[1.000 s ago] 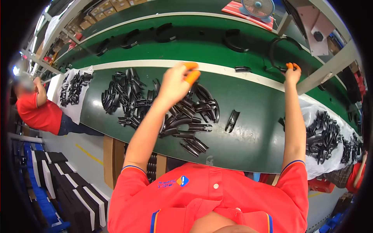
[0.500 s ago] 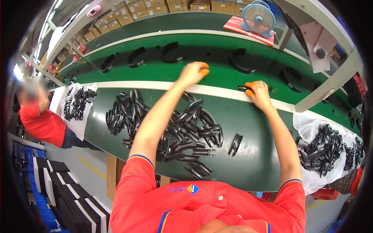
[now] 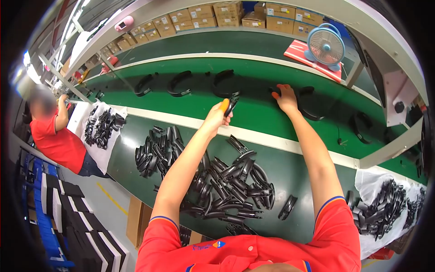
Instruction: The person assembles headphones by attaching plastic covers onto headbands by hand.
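Note:
My left hand [image 3: 219,119], with orange finger covers, is closed around a short glossy black curved plastic piece [image 3: 231,105], held tilted above the near edge of the green conveyor belt [image 3: 253,119]. Over the belt, my right hand [image 3: 287,99] has its fingers closed at a small black part [image 3: 273,90], mostly hidden by the fingertips. Just right of that hand lies a large black curved band [image 3: 311,112]; another black band [image 3: 225,93] lies beyond my left hand. Below my forearms, a pile of black curved pieces [image 3: 235,181] covers part of the dark green table [image 3: 312,217].
One black piece [image 3: 287,207] lies apart from the pile. White sheets with black parts lie left [image 3: 118,131] and right [image 3: 369,181]. A blue fan [image 3: 326,45] stands across the belt. White frame posts [image 3: 392,140] rise at both sides. A co-worker [image 3: 59,140] stands at left.
My left hand, empty before, now holds a black curved piece. My right hand has left the belt's rim, where it held a black piece, and reached farther over the belt. The camera view has shifted.

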Motion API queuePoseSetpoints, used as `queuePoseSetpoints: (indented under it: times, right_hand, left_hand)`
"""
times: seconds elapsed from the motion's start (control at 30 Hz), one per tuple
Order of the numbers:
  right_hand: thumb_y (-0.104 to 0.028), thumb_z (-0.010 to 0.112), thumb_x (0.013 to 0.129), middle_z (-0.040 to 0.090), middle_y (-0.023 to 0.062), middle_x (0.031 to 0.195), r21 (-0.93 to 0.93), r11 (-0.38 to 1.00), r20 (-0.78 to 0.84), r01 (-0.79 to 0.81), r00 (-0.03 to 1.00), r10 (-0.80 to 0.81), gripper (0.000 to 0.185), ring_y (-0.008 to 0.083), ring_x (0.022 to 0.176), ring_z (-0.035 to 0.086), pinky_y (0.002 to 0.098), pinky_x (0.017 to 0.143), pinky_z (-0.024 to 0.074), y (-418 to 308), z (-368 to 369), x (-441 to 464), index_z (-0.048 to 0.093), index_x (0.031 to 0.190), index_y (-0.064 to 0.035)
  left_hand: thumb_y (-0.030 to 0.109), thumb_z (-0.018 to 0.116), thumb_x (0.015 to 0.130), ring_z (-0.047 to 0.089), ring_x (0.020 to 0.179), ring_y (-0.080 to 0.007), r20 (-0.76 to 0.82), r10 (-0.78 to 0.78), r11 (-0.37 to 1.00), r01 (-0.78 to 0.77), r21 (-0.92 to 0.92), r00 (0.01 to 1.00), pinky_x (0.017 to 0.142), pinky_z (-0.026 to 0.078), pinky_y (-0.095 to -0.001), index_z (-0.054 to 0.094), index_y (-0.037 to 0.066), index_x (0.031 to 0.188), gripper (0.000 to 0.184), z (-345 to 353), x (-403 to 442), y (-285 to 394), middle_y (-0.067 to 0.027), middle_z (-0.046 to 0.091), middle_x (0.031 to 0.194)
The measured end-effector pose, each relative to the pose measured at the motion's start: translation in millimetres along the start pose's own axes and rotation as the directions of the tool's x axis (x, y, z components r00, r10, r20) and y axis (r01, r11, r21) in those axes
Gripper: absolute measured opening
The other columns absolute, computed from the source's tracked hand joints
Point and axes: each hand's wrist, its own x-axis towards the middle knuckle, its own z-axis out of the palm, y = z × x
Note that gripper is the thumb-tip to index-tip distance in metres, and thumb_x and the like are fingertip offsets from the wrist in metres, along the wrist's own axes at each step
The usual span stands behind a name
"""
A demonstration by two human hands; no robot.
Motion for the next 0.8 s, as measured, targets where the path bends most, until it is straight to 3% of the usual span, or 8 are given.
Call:
queuePoseSetpoints:
  times: [0.13, 0.2, 0.3, 0.47, 0.6, 0.67, 0.7, 0.8]
  right_hand:
    - [-0.025, 0.068, 0.084, 0.061, 0.0129, 0.11, -0.189, 0.981, 0.14, -0.054, 0.987, 0.081, 0.033, 0.0327, 0.104, 0.058, 0.0415, 0.09, 0.0475, -5, 21, 20, 0.062, 0.111, -0.0071]
    - [-0.024, 0.066, 0.085, 0.061, 0.0122, 0.11, 0.101, 0.993, 0.02, 0.058, 0.998, -0.06, 0.026, 0.0332, 0.104, 0.058, 0.0417, 0.088, 0.0481, -4, 38, 28, 0.063, 0.106, -0.0086]
    - [-0.025, 0.063, 0.087, 0.061, 0.0104, 0.109, 0.415, 0.91, 0.103, -0.005, 0.994, -0.041, 0.019, 0.032, 0.103, 0.06, 0.0409, 0.084, 0.0489, -14, 59, 39, 0.064, 0.1, -0.0106]
    - [-0.027, 0.064, 0.086, 0.067, 0.0092, 0.099, 0.162, 0.987, 0.21, -0.011, 0.977, -0.023, 0.02, 0.0286, 0.094, 0.064, 0.0381, 0.081, 0.0498, -77, -17, 35, 0.067, 0.101, -0.0134]
    - [-0.029, 0.069, 0.082, 0.071, 0.0082, 0.09, 0.336, 0.933, 0.229, 0.127, 0.95, -0.212, 0.027, 0.0263, 0.082, 0.066, 0.0344, 0.076, 0.051, -70, -35, 29, 0.071, 0.106, -0.0161]
    - [-0.028, 0.07, 0.081, 0.071, 0.0084, 0.09, 0.391, 0.914, 0.22, 0.109, 0.953, -0.207, 0.028, 0.0271, 0.079, 0.066, 0.0338, 0.074, 0.0512, -55, -49, 17, 0.071, 0.107, -0.0163]
    - [-0.027, 0.072, 0.08, 0.071, 0.0087, 0.091, 0.453, 0.887, 0.213, 0.091, 0.955, -0.207, 0.029, 0.0278, 0.076, 0.065, 0.0332, 0.072, 0.0514, -46, -57, 6, 0.071, 0.107, -0.0164]
    - [-0.024, 0.073, 0.079, 0.069, 0.0099, 0.081, 0.277, 0.961, 0.309, -0.002, 0.947, -0.088, 0.032, 0.0284, 0.07, 0.064, 0.0349, 0.066, 0.0507, -24, -86, -30, 0.071, 0.11, -0.0164]
  left_hand:
    - [0.027, 0.038, 0.103, 0.053, 0.067, -0.0105, -0.055, 0.029, 1.0, -0.03, -0.002, 0.998, 0.062, 0.046, -0.0256, 0.055, 0.007, 0.117, 0.03, -21, 5, -4, -0.0016, 0.058, 0.081]
    - [0.022, 0.04, 0.102, 0.056, 0.075, -0.0113, -0.101, 0.047, 0.996, -0.055, -0.07, 0.994, 0.068, 0.048, -0.026, 0.054, 0.006, 0.122, 0.029, -20, 9, -3, -0.0033, 0.06, 0.089]
    - [0.017, 0.044, 0.101, 0.058, 0.087, -0.0123, -0.075, 0.124, 0.992, -0.124, 0.005, 0.989, 0.075, 0.049, -0.0261, 0.051, 0.004, 0.128, 0.031, -12, 22, 7, -0.0059, 0.062, 0.1]
    - [0.011, 0.049, 0.097, 0.06, 0.1, -0.0161, -0.09, 0.246, 0.966, -0.237, 0.102, 0.965, 0.085, 0.047, -0.0275, 0.052, -0.001, 0.13, 0.035, -4, 61, 20, -0.0091, 0.064, 0.109]
    - [0.014, 0.054, 0.093, 0.063, 0.096, -0.0243, -0.05, 0.47, 0.865, -0.449, 0.226, 0.881, 0.086, 0.046, -0.033, 0.062, -0.003, 0.114, 0.028, -2, 118, 14, -0.0143, 0.067, 0.105]
    - [0.019, 0.053, 0.093, 0.063, 0.099, -0.031, 0.118, 0.369, 0.665, -0.351, 0.659, 0.922, 0.087, 0.048, -0.0356, 0.063, 0.0, 0.112, 0.029, -3, 140, 2, -0.0192, 0.066, 0.109]
    - [0.024, 0.052, 0.092, 0.061, 0.103, -0.0348, 0.119, 0.416, 0.606, -0.372, 0.703, 0.902, 0.087, 0.048, -0.0404, 0.064, 0.002, 0.109, 0.031, 0, 141, -11, -0.0204, 0.065, 0.109]
    - [0.025, 0.051, 0.092, 0.06, 0.105, -0.0355, 0.337, 0.438, 0.466, -0.531, 0.708, 0.833, 0.089, 0.047, -0.0422, 0.064, 0.004, 0.112, 0.032, 19, 120, -22, -0.0175, 0.065, 0.111]
